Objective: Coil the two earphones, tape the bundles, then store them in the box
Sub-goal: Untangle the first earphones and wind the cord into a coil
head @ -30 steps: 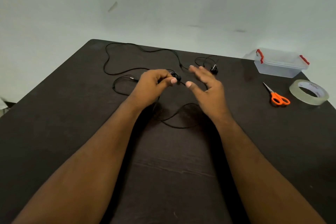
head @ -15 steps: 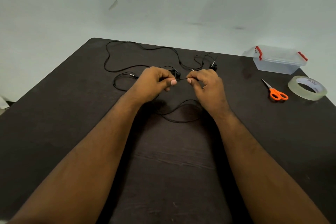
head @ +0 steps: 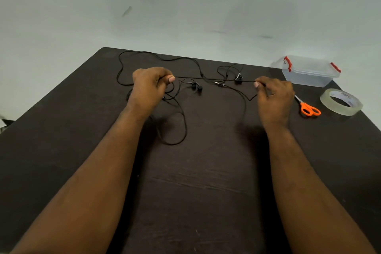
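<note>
Two black earphones lie tangled on the dark table point(head: 195, 181). My left hand point(head: 149, 88) and my right hand point(head: 275, 99) each pinch one earphone's cable point(head: 214, 79), stretched taut between them just above the table. A pair of earbuds point(head: 196, 87) lies below the taut cable, and another earbud point(head: 238, 79) sits near my right hand. More cable loops towards the far left corner point(head: 123, 64) and beneath my left wrist point(head: 177, 140). The clear box point(head: 309, 73) with red clips stands at the far right, lid on.
Orange-handled scissors point(head: 308, 108) lie right of my right hand. A roll of clear tape point(head: 341, 102) lies flat near the right edge. A pale wall rises behind the table's far edge.
My right hand closed onto the cable next to my left hand, then both hands drew apart sideways, pulling a length of cable straight between them.
</note>
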Demonstrator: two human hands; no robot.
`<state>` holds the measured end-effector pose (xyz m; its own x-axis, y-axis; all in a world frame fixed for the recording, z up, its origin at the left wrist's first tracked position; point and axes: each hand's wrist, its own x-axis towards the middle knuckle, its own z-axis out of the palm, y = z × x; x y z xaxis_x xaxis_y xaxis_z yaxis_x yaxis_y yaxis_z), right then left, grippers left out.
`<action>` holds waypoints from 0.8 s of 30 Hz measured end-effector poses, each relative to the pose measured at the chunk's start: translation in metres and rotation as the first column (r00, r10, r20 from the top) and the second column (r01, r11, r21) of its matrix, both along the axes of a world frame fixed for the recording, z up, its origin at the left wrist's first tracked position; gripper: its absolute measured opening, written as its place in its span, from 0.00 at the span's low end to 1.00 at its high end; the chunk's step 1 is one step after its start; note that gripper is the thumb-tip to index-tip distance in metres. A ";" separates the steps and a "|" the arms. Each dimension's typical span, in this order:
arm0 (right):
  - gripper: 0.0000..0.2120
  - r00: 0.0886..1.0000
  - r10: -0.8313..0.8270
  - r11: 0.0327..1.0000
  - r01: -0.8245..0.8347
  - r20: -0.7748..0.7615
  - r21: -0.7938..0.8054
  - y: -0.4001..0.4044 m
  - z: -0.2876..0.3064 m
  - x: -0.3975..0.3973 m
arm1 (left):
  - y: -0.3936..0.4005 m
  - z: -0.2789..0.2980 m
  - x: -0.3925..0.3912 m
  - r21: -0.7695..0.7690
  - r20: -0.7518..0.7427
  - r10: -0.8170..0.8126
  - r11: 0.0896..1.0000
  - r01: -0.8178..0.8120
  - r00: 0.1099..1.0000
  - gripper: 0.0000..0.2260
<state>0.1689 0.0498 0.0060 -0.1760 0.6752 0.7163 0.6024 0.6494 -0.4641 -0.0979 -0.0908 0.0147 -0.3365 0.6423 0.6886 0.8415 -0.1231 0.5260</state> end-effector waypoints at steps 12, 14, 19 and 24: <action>0.28 0.926 0.140 0.839 -0.298 -0.350 -0.454 -0.034 0.003 -0.011 | -0.006 0.010 0.044 0.036 0.426 -0.182 0.982 0.184 0.886 0.06; 0.27 0.887 0.297 0.803 -0.432 -0.354 -0.410 -0.050 0.020 -0.015 | -0.011 0.019 0.049 -0.018 0.398 -0.215 0.970 0.242 0.892 0.06; 0.18 0.782 0.512 0.631 -0.623 -0.355 -0.463 -0.089 0.057 -0.034 | -0.027 0.051 0.065 -0.186 0.221 -0.266 0.933 0.308 0.938 0.08; 0.04 0.738 0.489 0.625 -0.668 -0.464 -0.404 -0.105 0.069 -0.037 | -0.044 0.073 0.070 -0.186 0.215 -0.292 0.925 0.332 0.932 0.08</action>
